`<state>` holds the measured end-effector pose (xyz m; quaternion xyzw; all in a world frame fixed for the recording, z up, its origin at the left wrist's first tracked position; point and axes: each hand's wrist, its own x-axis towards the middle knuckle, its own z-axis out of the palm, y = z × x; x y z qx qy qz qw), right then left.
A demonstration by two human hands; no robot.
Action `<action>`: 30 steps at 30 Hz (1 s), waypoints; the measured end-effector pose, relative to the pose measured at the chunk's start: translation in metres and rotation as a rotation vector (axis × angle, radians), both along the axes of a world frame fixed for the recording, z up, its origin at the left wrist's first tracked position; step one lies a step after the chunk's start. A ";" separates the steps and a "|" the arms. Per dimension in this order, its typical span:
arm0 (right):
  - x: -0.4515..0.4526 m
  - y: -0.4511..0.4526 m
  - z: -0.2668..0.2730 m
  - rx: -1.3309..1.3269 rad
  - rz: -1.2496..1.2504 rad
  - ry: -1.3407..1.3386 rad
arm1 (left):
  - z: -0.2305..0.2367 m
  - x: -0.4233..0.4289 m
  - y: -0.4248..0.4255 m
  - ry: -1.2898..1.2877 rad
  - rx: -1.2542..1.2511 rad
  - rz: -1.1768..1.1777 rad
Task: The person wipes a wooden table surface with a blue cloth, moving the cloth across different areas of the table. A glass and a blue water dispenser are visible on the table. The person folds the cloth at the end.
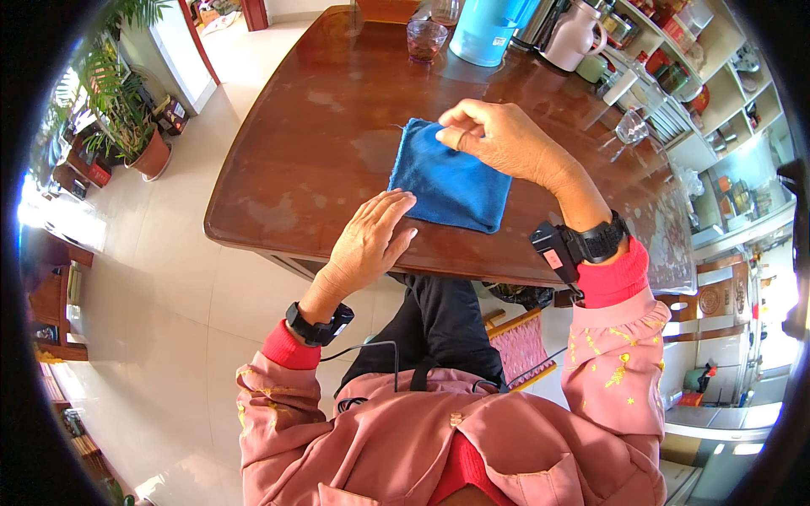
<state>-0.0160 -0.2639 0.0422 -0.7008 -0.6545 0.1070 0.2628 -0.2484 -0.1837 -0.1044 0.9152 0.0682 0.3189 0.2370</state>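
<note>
A blue cloth [452, 183], folded into a rough square, lies flat on the brown wooden table [304, 158] near its front edge. My left hand [373, 240] rests at the cloth's lower left corner, palm down, thumb apart from the fingers, holding nothing. Over the upper right part of the cloth is my right hand [500, 136], its fingers curled toward the thumb; whether it touches or pinches the fabric cannot be told. A ring shows on that hand. Both wrists wear black straps with small devices.
At the table's far side stand a glass cup [426, 41], a light blue plastic pitcher [487, 31] and a pink thermos jug [569, 38]. A clear glass [631, 126] stands farther right. Below the front edge is a stool with a pink woven seat [522, 348].
</note>
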 end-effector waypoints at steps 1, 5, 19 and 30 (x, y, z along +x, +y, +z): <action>-0.004 0.004 -0.001 0.073 0.080 -0.031 | 0.000 0.000 -0.001 -0.036 -0.006 0.011; 0.013 -0.002 -0.011 -0.034 -0.087 0.183 | -0.001 0.000 0.000 -0.111 -0.040 0.035; -0.016 -0.048 -0.096 0.149 -0.036 -0.238 | 0.004 0.004 0.003 -0.177 -0.236 0.128; -0.013 -0.087 -0.101 0.205 -0.096 -0.339 | 0.025 0.042 0.025 0.208 0.407 0.174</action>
